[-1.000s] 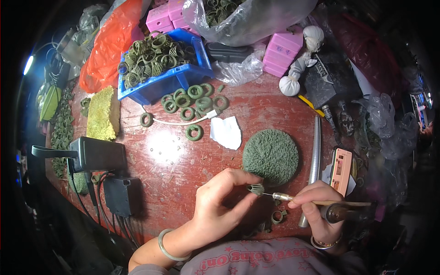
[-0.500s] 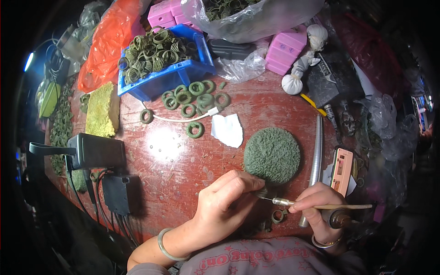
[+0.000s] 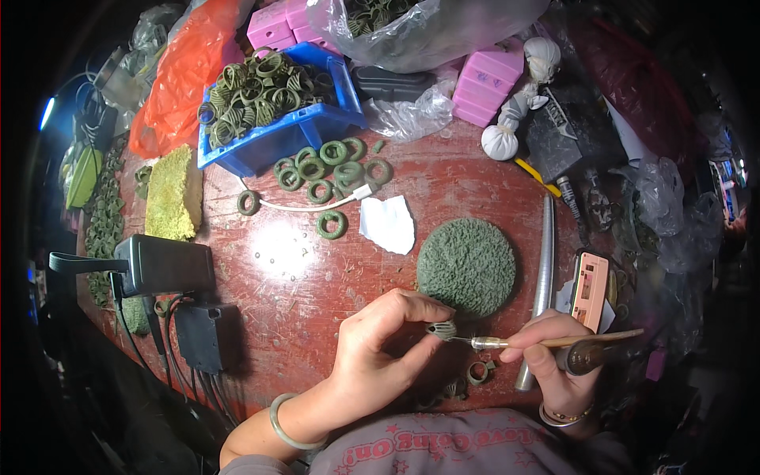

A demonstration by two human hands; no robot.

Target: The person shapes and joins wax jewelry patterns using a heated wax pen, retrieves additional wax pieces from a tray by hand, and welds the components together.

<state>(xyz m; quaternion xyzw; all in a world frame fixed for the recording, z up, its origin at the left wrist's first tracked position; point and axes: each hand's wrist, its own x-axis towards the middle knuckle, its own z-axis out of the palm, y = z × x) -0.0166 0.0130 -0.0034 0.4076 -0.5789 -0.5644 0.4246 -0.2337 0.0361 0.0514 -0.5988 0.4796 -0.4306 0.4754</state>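
Between the thumb and forefinger of my left hand (image 3: 368,340) is a small dull-green ridged ring (image 3: 441,329). My right hand (image 3: 550,352) grips a slim needle-tipped tool (image 3: 489,343) with a glassy collar and a pale wooden handle. Its fine tip points left and meets the ring's right side; whether it touches cannot be made out. Just beyond my left fingers lies a round, rough green pad (image 3: 465,267). Below the tool, another green ring (image 3: 478,372) rests on the table near my body. A dark brown rounded piece (image 3: 584,358) shows beside my right hand.
A blue bin (image 3: 277,141) heaped with green rings stands at the back left, with plain green rings (image 3: 332,224) before it. To the right are a tapered metal mandrel (image 3: 543,277) and a pink case (image 3: 589,291). Black boxes (image 3: 170,265) with cables stand at the left.
My left thumb has dropped away from the forefinger, and the ring now shows more fully between them. The tool has stayed close to it. The whole view has shifted slightly.
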